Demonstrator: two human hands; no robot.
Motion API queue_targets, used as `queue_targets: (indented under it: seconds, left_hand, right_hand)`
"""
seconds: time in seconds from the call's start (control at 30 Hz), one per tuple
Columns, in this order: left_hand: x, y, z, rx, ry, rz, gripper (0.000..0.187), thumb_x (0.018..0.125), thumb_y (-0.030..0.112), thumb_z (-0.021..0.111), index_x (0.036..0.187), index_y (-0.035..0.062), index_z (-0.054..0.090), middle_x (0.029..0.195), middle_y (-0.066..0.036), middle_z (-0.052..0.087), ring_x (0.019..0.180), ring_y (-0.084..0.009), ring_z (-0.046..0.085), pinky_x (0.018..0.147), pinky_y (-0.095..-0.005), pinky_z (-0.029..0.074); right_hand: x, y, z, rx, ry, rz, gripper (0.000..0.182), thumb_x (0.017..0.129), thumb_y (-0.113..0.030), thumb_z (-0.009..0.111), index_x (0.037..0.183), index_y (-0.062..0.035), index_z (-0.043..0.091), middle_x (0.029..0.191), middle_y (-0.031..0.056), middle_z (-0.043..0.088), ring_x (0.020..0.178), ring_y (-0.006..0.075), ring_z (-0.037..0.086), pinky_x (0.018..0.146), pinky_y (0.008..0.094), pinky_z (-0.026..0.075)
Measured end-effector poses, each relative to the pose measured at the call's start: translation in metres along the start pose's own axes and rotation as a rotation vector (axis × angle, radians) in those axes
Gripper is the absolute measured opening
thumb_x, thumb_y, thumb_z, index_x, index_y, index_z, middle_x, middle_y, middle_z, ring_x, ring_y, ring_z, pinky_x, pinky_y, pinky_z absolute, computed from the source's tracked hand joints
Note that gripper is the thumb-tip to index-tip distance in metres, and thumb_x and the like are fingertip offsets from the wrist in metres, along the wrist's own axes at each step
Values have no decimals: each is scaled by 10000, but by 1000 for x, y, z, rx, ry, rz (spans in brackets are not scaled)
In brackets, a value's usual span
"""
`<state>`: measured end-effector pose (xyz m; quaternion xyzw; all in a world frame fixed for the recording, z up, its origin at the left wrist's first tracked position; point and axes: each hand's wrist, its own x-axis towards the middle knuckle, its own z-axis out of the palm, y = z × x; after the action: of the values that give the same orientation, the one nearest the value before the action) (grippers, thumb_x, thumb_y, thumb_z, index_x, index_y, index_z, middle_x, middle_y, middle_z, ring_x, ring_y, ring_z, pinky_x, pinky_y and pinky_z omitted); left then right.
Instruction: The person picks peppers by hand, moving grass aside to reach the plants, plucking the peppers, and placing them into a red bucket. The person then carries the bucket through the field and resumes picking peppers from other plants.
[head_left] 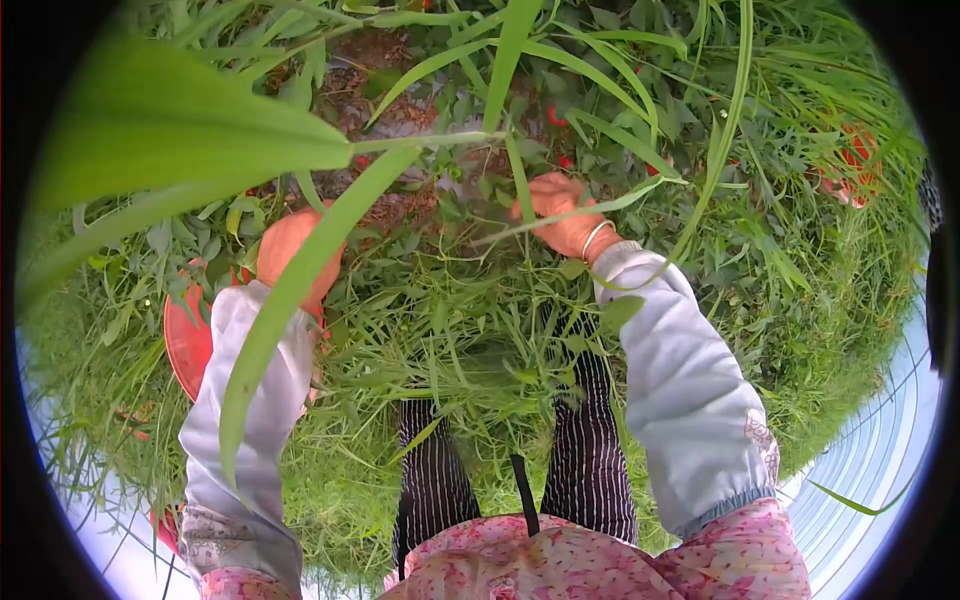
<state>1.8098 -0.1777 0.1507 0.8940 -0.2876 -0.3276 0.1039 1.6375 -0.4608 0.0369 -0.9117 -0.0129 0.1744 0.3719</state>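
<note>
Among the green plants, my left hand is beside a red container, partly covered by a long grass blade. Its fingers are mostly hidden, and what it holds cannot be made out. My right hand, with a bangle at the wrist, reaches into the leaves with its fingers bent. Grass and leaves hide its fingertips. Just above it, small red fruits show between the leaves.
A big blurred leaf and long blades hang close to the camera at the upper left. Brown soil shows between plants. Another red object lies in the grass at the right. Striped trouser legs stand below.
</note>
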Motion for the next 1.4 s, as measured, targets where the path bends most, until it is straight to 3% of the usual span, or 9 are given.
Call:
queue_targets:
  seconds: [0.2,0.37,0.53,0.6,0.77,0.97,1.13,1.33,1.4]
  left_hand:
    - [38,-12,54,-324,29,-29,199,803,64,498,955,29,622,816,-212,617,790,-359,607,714,-409,471]
    - [77,11,73,70,-78,79,158,822,68,484,898,24,615,811,-185,610,722,-317,582,664,-386,445]
    - [65,31,47,29,-482,-131,284,784,12,499,1037,84,606,969,-180,613,875,-331,582,768,-393,456]
    - [41,32,53,37,-571,-109,414,748,-26,512,1126,125,588,1065,-173,607,982,-340,578,843,-395,461]
    - [-13,17,95,36,-632,80,552,701,-97,508,1193,148,554,1135,-167,589,1053,-336,564,896,-369,452]
    - [-15,-65,178,-421,-343,-127,424,686,-133,491,1016,94,629,867,-90,616,762,-235,602,666,-359,471]
    - [40,-77,133,-940,-143,-595,269,704,-111,418,807,46,610,671,-37,527,586,-146,489,540,-281,437]
    - [35,-57,118,-718,-214,-565,314,702,-136,460,878,48,644,770,-45,577,729,-139,538,636,-272,473]
    - [25,-70,148,-897,-253,-238,339,689,-135,499,917,61,656,852,-59,598,821,-174,565,710,-277,474]
  right_hand:
    - [-1,0,1,-17,32,-45,192,683,-76,623,864,-137,602,956,11,578,1002,262,516,875,388,434]
    - [-8,2,0,-58,23,-44,223,707,-97,623,916,-172,598,983,28,564,989,265,524,850,395,451]
    - [-8,11,20,282,-49,348,227,715,-140,658,930,-199,617,1039,62,557,1038,276,512,867,386,452]
    - [-9,4,14,22,51,80,233,713,-139,660,933,-204,626,1046,60,564,1040,283,510,869,389,452]
    - [-7,-5,5,-98,-53,4,282,660,-96,660,935,-153,641,1007,-13,570,1078,212,481,896,392,368]
    - [-11,-4,4,-77,-109,-6,265,619,-59,679,871,-138,655,1005,-6,569,1073,207,484,906,391,355]
    - [-18,-1,-2,-61,-126,-62,253,609,-52,680,849,-122,646,1004,-9,564,1078,219,486,910,396,364]
    - [-17,-1,0,-8,-108,-65,261,601,-33,660,850,-109,636,1008,13,566,1073,231,490,915,405,368]
    - [-18,1,3,6,-96,-59,266,597,-32,659,850,-110,633,1009,15,566,1071,235,489,913,407,368]
